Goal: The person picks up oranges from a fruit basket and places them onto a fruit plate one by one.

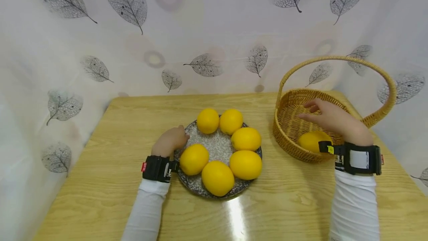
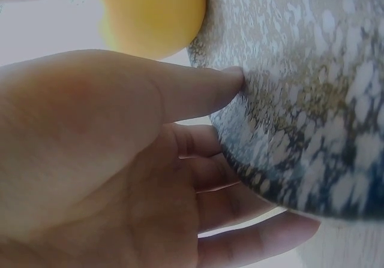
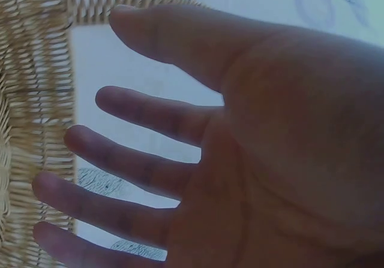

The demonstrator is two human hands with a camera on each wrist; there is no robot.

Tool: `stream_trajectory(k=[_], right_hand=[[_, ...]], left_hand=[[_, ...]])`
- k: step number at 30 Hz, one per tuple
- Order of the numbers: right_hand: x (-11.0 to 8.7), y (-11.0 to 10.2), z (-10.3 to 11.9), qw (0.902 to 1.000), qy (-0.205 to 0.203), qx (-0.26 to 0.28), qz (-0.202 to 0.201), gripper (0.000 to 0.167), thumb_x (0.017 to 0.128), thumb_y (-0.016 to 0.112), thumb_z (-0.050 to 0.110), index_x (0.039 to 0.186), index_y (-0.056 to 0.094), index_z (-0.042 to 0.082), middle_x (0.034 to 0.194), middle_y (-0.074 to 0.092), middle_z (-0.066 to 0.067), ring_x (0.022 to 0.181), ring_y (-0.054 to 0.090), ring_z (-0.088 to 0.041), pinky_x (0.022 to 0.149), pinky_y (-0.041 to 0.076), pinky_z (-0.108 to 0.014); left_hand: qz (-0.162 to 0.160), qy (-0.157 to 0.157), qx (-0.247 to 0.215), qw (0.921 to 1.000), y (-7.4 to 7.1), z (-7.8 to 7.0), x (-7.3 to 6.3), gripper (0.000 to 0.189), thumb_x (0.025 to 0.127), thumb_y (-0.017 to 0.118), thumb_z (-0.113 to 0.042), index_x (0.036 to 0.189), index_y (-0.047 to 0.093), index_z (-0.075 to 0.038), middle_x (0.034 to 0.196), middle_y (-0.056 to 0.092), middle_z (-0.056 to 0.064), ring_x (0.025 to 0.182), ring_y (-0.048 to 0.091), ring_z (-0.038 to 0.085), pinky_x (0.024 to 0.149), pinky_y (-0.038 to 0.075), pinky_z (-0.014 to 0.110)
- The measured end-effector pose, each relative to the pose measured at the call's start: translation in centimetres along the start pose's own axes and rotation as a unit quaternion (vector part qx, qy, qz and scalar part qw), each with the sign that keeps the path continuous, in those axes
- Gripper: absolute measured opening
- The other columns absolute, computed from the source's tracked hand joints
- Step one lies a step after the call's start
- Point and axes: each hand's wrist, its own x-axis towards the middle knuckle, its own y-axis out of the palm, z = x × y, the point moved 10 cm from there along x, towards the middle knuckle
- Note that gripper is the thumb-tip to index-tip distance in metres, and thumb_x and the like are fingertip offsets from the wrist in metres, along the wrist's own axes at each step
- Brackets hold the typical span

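A round speckled grey plate with a dark rim carries several yellow, rounded to oval fruits that look like lemons. My left hand grips its left rim. In the left wrist view the thumb lies over the speckled plate and the other fingers reach beneath its edge. Over the wicker basket hovers my right hand, holding nothing. The right wrist view shows its fingers spread apart in front of the basket's woven wall. One more yellow fruit lies inside the basket, partly covered by the wrist strap.
The basket's tall arched handle rises over its right side. Both items stand on a light wooden table, the plate near the middle and the basket at the right. A leaf-patterned curtain hangs behind the table and along its sides.
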Motion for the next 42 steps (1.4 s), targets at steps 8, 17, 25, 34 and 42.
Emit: stream_trajectory(k=[8, 17, 25, 34, 42], right_hand=[[0.4, 1.2, -2.6, 0.9994, 0.023, 0.002, 0.024, 0.068, 0.107, 0.047, 0.045, 0.144, 0.039, -0.011, 0.136, 0.050, -0.043, 0.118, 0.055, -0.056, 0.090, 0.051, -0.059], [0.8, 2.8, -4.2, 0.9960, 0.055, 0.030, 0.064, 0.067, 0.108, 0.042, 0.047, 0.145, 0.038, -0.009, 0.130, 0.053, -0.035, 0.079, 0.053, -0.027, 0.065, 0.046, -0.034], [0.4, 3.7, -5.4, 0.9888, 0.090, -0.014, 0.118, 0.088, 0.105, 0.033, 0.062, 0.150, 0.030, -0.014, 0.148, 0.033, -0.044, 0.126, 0.045, -0.060, 0.092, 0.050, -0.062], [1.0, 4.8, -4.1, 0.9843, 0.078, 0.062, 0.146, 0.077, 0.104, 0.043, 0.055, 0.150, 0.033, -0.005, 0.139, 0.045, -0.036, 0.114, 0.055, -0.043, 0.075, 0.058, -0.043], [1.8, 5.6, -2.2, 0.9836, 0.061, 0.066, 0.157, 0.078, 0.097, 0.057, 0.058, 0.150, 0.038, 0.005, 0.144, 0.042, -0.036, 0.112, 0.055, -0.041, 0.066, 0.059, -0.040]], left_hand=[[0.004, -0.009, 0.002, 0.9999, -0.1, 0.1, -0.2, 0.059, 0.110, 0.041, -0.026, 0.153, 0.030, 0.012, 0.154, 0.046, 0.029, 0.139, 0.049, 0.042, 0.116, 0.040, 0.054], [-0.003, -0.004, 0.015, 0.9999, 0.0, 0.1, 0.2, 0.059, 0.109, 0.042, -0.027, 0.153, 0.032, 0.012, 0.151, 0.048, 0.029, 0.137, 0.052, 0.042, 0.114, 0.043, 0.053], [0.000, 0.003, 0.014, 0.9999, 0.2, 0.2, 0.5, 0.061, 0.109, 0.042, -0.027, 0.154, 0.029, 0.012, 0.154, 0.045, 0.029, 0.139, 0.050, 0.042, 0.115, 0.041, 0.053], [0.000, -0.002, 0.018, 0.9998, 0.3, 0.5, 0.5, 0.060, 0.109, 0.041, -0.026, 0.154, 0.029, 0.013, 0.154, 0.045, 0.030, 0.140, 0.049, 0.042, 0.116, 0.040, 0.053], [0.001, 0.000, 0.013, 0.9999, 0.2, 0.4, 0.5, 0.061, 0.109, 0.041, -0.027, 0.154, 0.029, 0.013, 0.154, 0.045, 0.030, 0.140, 0.048, 0.042, 0.116, 0.040, 0.054]])
